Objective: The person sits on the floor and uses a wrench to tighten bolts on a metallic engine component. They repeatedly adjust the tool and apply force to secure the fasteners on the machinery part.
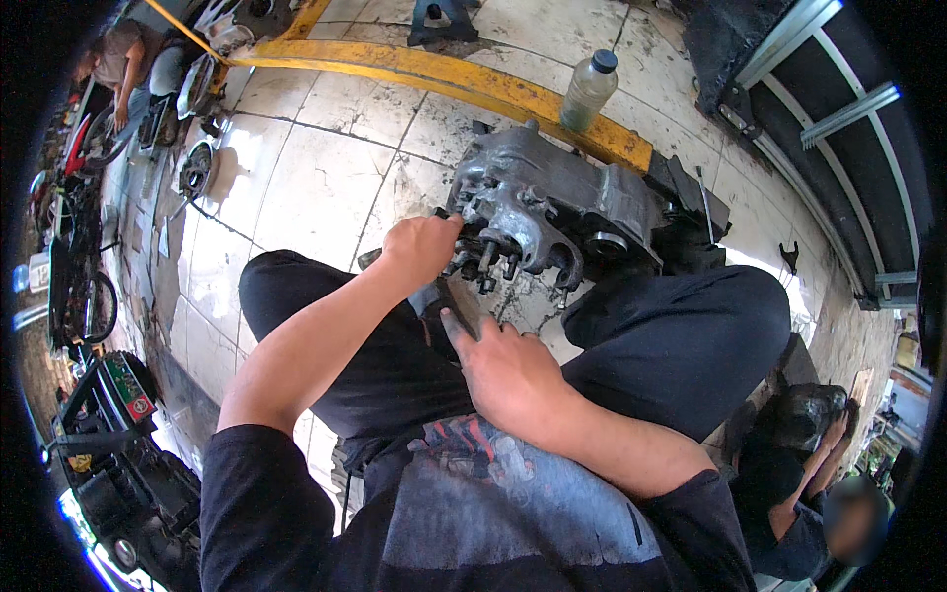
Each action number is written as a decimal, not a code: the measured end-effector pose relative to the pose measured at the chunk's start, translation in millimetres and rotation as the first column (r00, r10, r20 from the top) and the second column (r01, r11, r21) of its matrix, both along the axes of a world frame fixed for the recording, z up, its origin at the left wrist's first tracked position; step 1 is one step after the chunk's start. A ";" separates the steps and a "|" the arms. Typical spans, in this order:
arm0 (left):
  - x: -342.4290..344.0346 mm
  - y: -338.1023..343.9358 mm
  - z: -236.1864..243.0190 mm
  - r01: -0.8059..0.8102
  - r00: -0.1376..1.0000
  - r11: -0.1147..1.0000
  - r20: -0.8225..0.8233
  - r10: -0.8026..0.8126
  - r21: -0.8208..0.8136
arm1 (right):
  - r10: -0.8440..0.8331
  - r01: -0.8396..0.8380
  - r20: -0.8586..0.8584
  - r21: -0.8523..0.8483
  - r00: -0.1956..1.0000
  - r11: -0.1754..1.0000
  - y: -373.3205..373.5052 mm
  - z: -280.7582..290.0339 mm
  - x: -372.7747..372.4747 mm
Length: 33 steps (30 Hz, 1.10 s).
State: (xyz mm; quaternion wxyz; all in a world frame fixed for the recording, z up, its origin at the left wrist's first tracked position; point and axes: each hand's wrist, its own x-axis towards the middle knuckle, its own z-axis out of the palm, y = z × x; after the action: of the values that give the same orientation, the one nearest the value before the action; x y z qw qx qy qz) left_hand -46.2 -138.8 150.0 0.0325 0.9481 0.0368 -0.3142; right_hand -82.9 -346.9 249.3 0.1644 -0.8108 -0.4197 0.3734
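A grimy grey metal engine case (552, 187) lies on the tiles between my bent knees, with bolts and a curved bracket on its near side. My left hand (419, 247) is closed at the case's left edge; what its fingers grip there is mostly hidden. Lower down, my right hand (508, 365) has its index finger along a dark cylindrical tool (430, 301) and the other fingers curled; the tool's exact kind is unclear, as my arms partly cover it.
A plastic bottle (587, 94) stands by a yellow steel beam (385, 61). Motorbikes (104, 414) line the left. A metal ramp (838, 148) is at right. Other people sit at upper left (128, 69) and lower right (789, 513). A thin rod (706, 202) stands beside the case.
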 end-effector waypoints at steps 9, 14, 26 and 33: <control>12.9 21.1 22.4 -0.025 0.992 0.988 -0.123 0.006 -0.151 | 0.004 -0.003 -0.017 0.051 1.000 0.999 -0.8 1.6 2.0; 14.1 25.7 6.1 -0.075 0.997 0.987 -0.040 0.070 -0.140 | 0.005 -0.005 0.002 0.064 1.000 0.998 -1.6 0.3 1.6; 7.4 23.5 5.3 -0.094 0.992 0.979 -0.100 0.077 -0.180 | 0.008 -0.008 -0.004 0.056 1.000 0.998 -3.8 5.5 4.7; -2.9 19.2 -12.8 -0.265 0.964 0.949 -0.020 0.265 -0.172 | 0.027 -0.023 -0.056 0.057 0.998 0.998 1.1 5.4 1.9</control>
State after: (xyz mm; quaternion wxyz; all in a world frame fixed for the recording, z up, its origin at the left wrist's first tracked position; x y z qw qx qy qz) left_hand -49.1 -119.6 137.3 0.1568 0.9286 0.1361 -0.3075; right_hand -81.0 -345.8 254.7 0.1942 -0.7895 -0.4353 0.3866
